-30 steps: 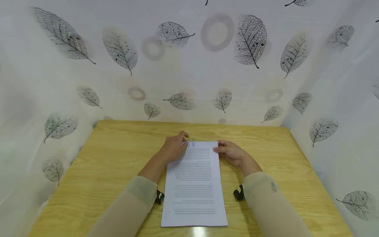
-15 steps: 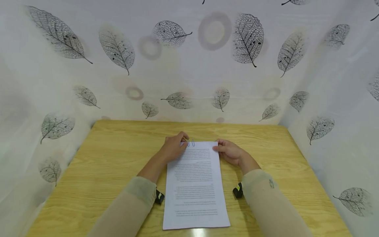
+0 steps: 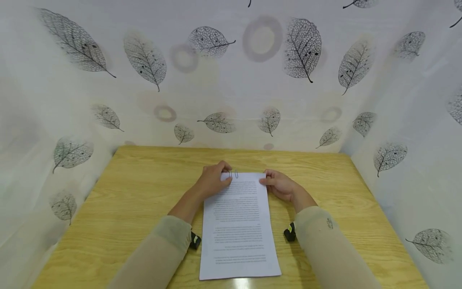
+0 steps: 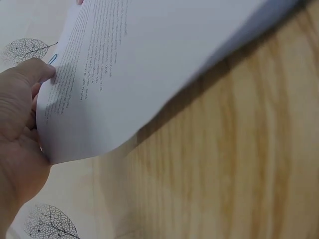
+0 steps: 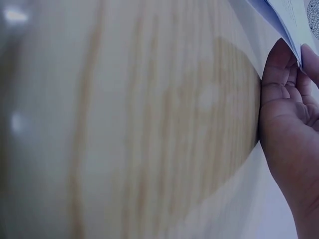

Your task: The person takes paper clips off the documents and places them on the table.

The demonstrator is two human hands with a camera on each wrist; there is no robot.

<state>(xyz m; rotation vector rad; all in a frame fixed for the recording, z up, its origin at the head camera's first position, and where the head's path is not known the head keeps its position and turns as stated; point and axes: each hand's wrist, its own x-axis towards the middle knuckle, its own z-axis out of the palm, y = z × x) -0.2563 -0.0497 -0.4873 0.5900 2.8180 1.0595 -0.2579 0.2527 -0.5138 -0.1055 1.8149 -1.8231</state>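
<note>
A stack of printed paper sheets (image 3: 238, 233) lies lengthwise before me in the head view, its top edge away from me. Two paper clips stick out past that edge; the right one (image 3: 236, 174) shows fully, the other (image 3: 230, 174) sits right by my left fingertips. My left hand (image 3: 213, 180) pinches the stack at its far left corner, thumb on top beside a blue clip (image 4: 53, 59), fingers behind. With thumb above and fingers beneath, my right hand (image 3: 283, 187) pinches the far right corner. In the right wrist view the sheets (image 5: 291, 22) are slightly raised there.
The wood-grain table (image 3: 144, 172) extends around the papers. A pale curtain (image 3: 223, 88) with leaf prints encloses the back and both sides. Black wrist devices sit under the left sleeve (image 3: 169, 237) and the right sleeve (image 3: 321, 228).
My left thumb has slid a little right and toward me over the top sheet. The stack's near edge has shifted slightly toward me and right. My right hand stays on its corner.
</note>
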